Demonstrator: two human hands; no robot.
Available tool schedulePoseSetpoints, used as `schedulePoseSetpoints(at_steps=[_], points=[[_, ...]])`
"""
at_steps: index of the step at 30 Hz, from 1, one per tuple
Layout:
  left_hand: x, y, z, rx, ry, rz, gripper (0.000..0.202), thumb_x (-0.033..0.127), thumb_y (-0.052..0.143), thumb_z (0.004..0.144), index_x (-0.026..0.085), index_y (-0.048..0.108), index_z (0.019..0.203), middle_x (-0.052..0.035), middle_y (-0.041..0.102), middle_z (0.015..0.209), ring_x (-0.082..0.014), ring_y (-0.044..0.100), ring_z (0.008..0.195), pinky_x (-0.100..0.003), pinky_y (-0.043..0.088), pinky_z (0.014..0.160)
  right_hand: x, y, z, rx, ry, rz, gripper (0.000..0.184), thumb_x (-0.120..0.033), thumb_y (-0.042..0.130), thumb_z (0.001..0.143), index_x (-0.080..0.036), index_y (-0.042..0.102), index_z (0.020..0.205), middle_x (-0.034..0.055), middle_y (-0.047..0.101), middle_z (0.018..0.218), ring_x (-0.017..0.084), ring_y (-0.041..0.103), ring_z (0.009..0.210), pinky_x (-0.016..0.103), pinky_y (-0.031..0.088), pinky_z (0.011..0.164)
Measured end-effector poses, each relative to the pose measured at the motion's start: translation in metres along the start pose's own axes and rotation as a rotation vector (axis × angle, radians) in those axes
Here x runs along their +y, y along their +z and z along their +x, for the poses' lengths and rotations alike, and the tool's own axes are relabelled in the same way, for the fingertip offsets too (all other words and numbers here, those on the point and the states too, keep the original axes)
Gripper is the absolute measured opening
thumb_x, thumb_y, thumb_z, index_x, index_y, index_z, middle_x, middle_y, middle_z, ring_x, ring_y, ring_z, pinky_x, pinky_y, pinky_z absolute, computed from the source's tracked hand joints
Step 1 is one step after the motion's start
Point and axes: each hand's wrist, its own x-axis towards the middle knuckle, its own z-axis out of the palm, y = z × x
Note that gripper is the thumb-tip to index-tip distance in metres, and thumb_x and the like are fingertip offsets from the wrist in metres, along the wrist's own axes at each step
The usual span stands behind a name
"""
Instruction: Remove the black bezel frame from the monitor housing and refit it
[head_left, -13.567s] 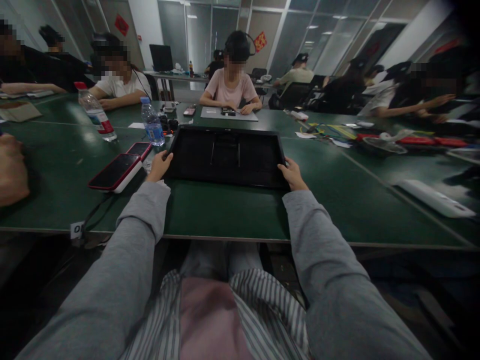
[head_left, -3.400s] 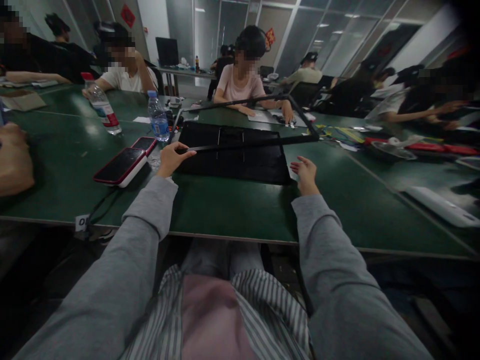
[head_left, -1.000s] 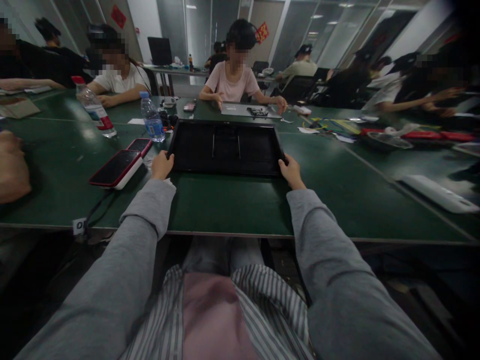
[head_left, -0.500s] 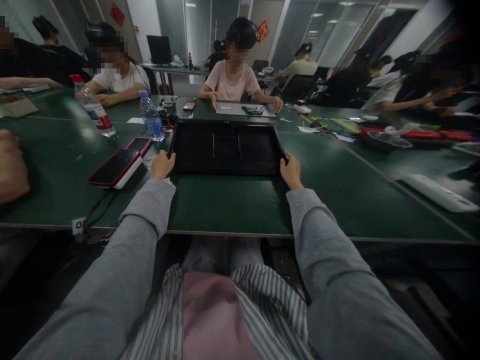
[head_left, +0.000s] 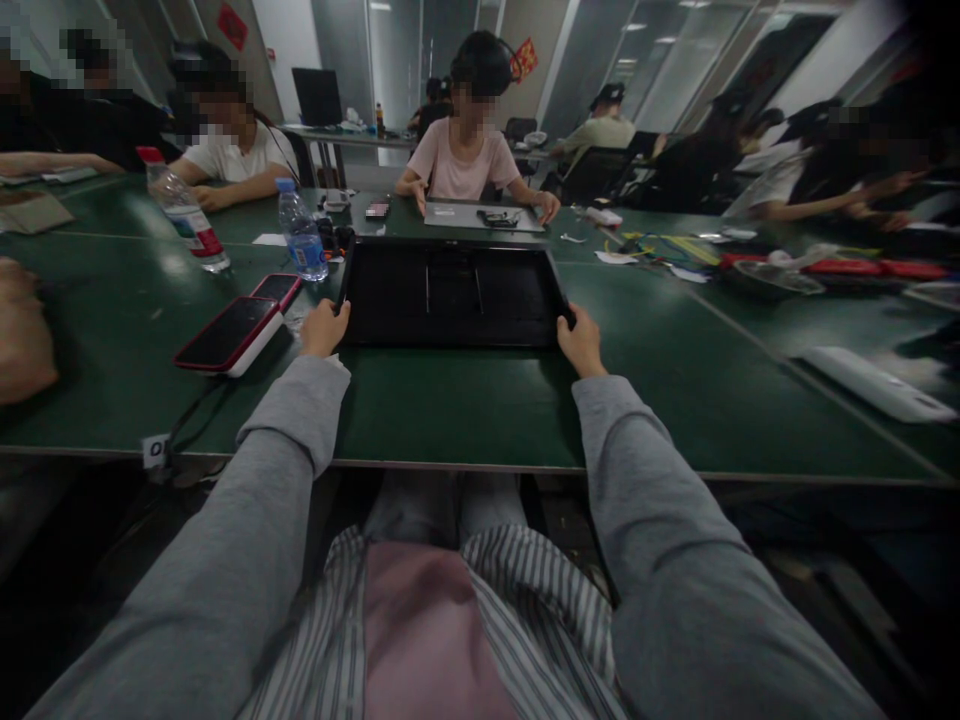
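Observation:
A wide black rectangular panel [head_left: 454, 292] with a thin raised frame lies flat on the green table [head_left: 450, 400] in front of me. My left hand [head_left: 325, 328] is closed on its near left corner. My right hand [head_left: 579, 340] is closed on its near right corner. Both arms wear grey sleeves. Inside the panel I see ribs and a darker middle section.
Two red-edged phones [head_left: 232, 334] lie left of the panel, with a cable running off the table edge. Two water bottles [head_left: 301, 232] stand behind them. A white bar [head_left: 870, 384] lies at right. People sit around the table; another person's hand [head_left: 22, 335] rests at far left.
3.4 s ago my left hand held the thin frame lifted above the panel; now the frame lies on the panel and both hands grip its near corners. Little has moved in the last second.

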Motion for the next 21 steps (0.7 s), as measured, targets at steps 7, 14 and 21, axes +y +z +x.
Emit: schedulePoseSetpoints(at_steps=[7, 14, 21], points=[[0.0, -0.01, -0.002, 0.067, -0.009, 0.004, 0.052, 0.055, 0.046, 0.104, 0.017, 0.072, 0.13, -0.0192, 0.073, 0.135, -0.0382, 0.064, 0.128, -0.049, 0.049, 0.107, -0.008, -0.004, -0.006, -0.051, -0.023, -0.006, 0.062, -0.04, 0.051, 0.098, -0.008, 0.059, 0.151, 0.0243, 0.062, 0.151, 0.037, 0.058, 0.141, 0.059, 0.041, 0.125], [0.001, -0.012, -0.007, 0.079, 0.025, -0.027, 0.048, 0.044, 0.047, 0.104, 0.017, 0.069, 0.137, -0.0167, 0.073, 0.137, -0.0356, 0.064, 0.13, -0.047, 0.049, 0.109, -0.014, -0.001, -0.007, -0.085, -0.118, 0.02, 0.071, -0.051, 0.053, 0.098, -0.009, 0.053, 0.154, 0.0267, 0.061, 0.148, 0.04, 0.053, 0.145, 0.065, 0.039, 0.124], [0.0, -0.004, -0.005, 0.088, 0.045, -0.034, 0.05, 0.041, 0.043, 0.106, 0.013, 0.068, 0.14, -0.02, 0.072, 0.137, -0.0378, 0.065, 0.13, -0.05, 0.049, 0.111, -0.01, 0.002, -0.003, -0.136, -0.098, -0.057, 0.072, -0.047, 0.054, 0.1, -0.003, 0.049, 0.156, 0.0304, 0.054, 0.153, 0.04, 0.049, 0.148, 0.06, 0.038, 0.126]])
